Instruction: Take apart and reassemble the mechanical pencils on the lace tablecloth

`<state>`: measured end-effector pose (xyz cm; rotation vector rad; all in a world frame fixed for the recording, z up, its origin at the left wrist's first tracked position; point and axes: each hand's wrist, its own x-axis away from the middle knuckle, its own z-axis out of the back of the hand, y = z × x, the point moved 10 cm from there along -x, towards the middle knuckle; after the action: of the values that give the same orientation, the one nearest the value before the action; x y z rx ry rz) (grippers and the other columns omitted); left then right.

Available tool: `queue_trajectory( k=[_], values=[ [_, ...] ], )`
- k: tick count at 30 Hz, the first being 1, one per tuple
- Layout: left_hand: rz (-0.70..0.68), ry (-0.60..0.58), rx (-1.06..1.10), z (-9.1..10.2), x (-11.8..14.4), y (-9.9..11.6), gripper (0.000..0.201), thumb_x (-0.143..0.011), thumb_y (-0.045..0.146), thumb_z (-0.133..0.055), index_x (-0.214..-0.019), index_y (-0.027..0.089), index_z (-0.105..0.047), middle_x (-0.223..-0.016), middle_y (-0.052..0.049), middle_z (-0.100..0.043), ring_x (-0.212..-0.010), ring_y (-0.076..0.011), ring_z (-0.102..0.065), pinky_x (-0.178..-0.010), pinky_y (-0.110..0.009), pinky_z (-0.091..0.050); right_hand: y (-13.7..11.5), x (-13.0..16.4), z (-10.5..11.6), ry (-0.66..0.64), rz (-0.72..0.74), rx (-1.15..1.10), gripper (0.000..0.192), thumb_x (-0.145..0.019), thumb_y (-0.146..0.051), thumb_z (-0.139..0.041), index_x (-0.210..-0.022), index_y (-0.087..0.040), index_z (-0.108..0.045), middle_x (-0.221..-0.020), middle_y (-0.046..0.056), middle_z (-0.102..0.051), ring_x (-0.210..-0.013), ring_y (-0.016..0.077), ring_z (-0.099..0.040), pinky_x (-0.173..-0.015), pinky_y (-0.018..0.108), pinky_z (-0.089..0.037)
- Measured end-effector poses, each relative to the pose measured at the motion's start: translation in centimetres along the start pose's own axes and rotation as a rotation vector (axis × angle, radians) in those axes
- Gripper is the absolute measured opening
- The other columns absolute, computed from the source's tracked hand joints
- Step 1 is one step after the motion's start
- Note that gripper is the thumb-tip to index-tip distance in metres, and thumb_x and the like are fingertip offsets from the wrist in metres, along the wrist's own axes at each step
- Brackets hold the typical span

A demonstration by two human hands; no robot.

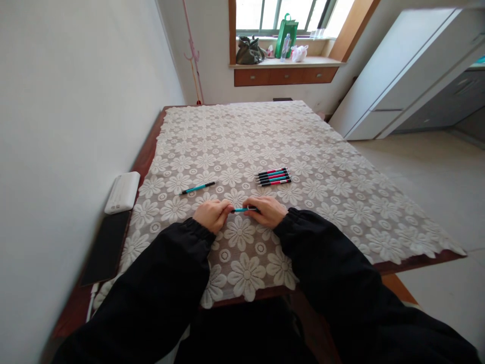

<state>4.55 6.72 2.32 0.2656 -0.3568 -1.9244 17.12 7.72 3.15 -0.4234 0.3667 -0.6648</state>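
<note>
Both hands, left hand [212,214] and right hand [266,211], pinch a teal pen [239,210] above the tablecloth [341,202]; pulled hard, its parts could likely scatter.

Six pens [273,177], one power bank [122,192], one phone [106,246].

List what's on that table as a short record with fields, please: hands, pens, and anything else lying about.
left hand: grips one end of the teal pen
right hand: grips the other end of the same pen
loose pen: teal, lying alone to the left, beyond the hands
pen group: several side by side, pink and teal, beyond the right hand
tablecloth: lace with a flower pattern
white box: at the table's left edge by the wall
dark flat device: just nearer than the white box
</note>
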Motion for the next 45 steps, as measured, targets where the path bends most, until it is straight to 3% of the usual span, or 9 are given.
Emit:
queue_trajectory(
  k=[5,8,10,13,20,26,36,41,45],
  values=[
    [-0.005,0.006,0.091,0.1,0.0,0.1,0.039,-0.102,0.042,-0.033,-0.104,0.024,-0.067,-0.076,-0.003,-0.066,-0.076,-0.0200,-0.063,-0.075,-0.031,-0.043,0.5,0.0,0.1,0.007,-0.068,0.030,0.022,-0.094,-0.027,-0.065,-0.114,-0.020,-0.060,-0.079,0.000,-0.067,-0.069,0.0165,-0.059,-0.063,0.025,-0.034],
    [-0.029,0.039,0.147,0.3,0.0,0.3,0.029,-0.096,0.045,-0.051,-0.111,0.025,-0.065,-0.082,-0.002,-0.069,-0.077,-0.0191,-0.063,-0.075,-0.031,-0.044,0.2,0.1,0.2,0.016,-0.032,0.045,0.022,-0.096,-0.026,-0.062,-0.117,-0.020,-0.061,-0.087,0.003,-0.070,-0.075,0.0171,-0.062,-0.065,0.026,-0.036],
    [-0.055,0.058,0.140,0.5,0.1,0.5,0.026,-0.091,0.044,-0.059,-0.106,0.024,-0.066,-0.087,-0.002,-0.071,-0.080,-0.0193,-0.063,-0.074,-0.030,-0.044,-0.3,0.1,0.1,0.015,0.025,0.049,0.016,-0.099,-0.026,-0.058,-0.112,-0.021,-0.065,-0.095,0.005,-0.070,-0.081,0.0175,-0.063,-0.068,0.026,-0.037],
    [-0.108,0.076,0.114,0.8,0.1,1.0,0.024,-0.096,0.040,-0.051,-0.097,0.023,-0.068,-0.092,-0.004,-0.071,-0.087,-0.0202,-0.062,-0.078,-0.031,-0.044,-0.5,0.1,0.0,0.014,0.068,0.060,0.017,-0.101,-0.028,-0.055,-0.110,-0.021,-0.067,-0.095,0.005,-0.070,-0.083,0.0177,-0.063,-0.070,0.026,-0.038],
    [-0.142,-0.013,0.051,0.2,0.1,1.5,0.050,-0.102,0.037,-0.030,-0.063,0.021,-0.058,-0.067,-0.004,-0.065,-0.074,-0.0192,-0.057,-0.075,-0.034,-0.042,-1.4,0.2,0.0,0.019,0.151,0.079,0.021,-0.102,-0.030,-0.053,-0.111,-0.021,-0.069,-0.087,0.004,-0.065,-0.079,0.0172,-0.059,-0.070,0.027,-0.038],
    [-0.094,0.083,0.195,1.0,0.2,0.9,0.027,-0.092,0.045,-0.055,-0.105,0.024,-0.066,-0.095,-0.003,-0.072,-0.086,-0.0195,-0.063,-0.080,-0.032,-0.047,-0.5,0.2,0.1,0.005,0.074,0.051,0.020,-0.100,-0.028,-0.055,-0.112,-0.022,-0.070,-0.089,0.004,-0.066,-0.078,0.0163,-0.060,-0.068,0.026,-0.037],
    [-0.088,0.029,0.064,0.1,0.0,0.7,0.039,-0.100,0.036,-0.036,-0.080,0.021,-0.066,-0.074,-0.005,-0.059,-0.078,-0.0200,-0.059,-0.076,-0.032,-0.045,-0.8,0.3,0.9,0.099,0.133,0.109,0.025,-0.103,-0.033,-0.052,-0.112,-0.022,-0.072,-0.082,0.004,-0.061,-0.076,0.0170,-0.056,-0.069,0.027,-0.038],
    [-0.119,0.097,0.148,0.7,-0.1,0.6,0.027,-0.099,0.030,-0.044,-0.111,0.024,-0.067,-0.094,-0.005,-0.070,-0.092,-0.0211,-0.060,-0.085,-0.033,-0.047,-0.2,0.3,1.7,0.134,0.051,0.152,0.023,-0.101,-0.034,-0.055,-0.111,-0.022,-0.071,-0.086,0.005,-0.061,-0.082,0.0190,-0.056,-0.073,0.029,-0.040],
    [-0.077,0.165,0.082,1.2,-0.1,-0.1,0.026,-0.098,0.027,-0.046,-0.109,0.025,-0.070,-0.104,-0.005,-0.071,-0.102,-0.0242,-0.057,-0.094,-0.038,-0.044,0.4,0.1,1.8,0.131,0.005,0.169,0.021,-0.099,-0.031,-0.056,-0.109,-0.021,-0.072,-0.090,0.005,-0.062,-0.086,0.0199,-0.056,-0.077,0.030,-0.041]
  ],
)
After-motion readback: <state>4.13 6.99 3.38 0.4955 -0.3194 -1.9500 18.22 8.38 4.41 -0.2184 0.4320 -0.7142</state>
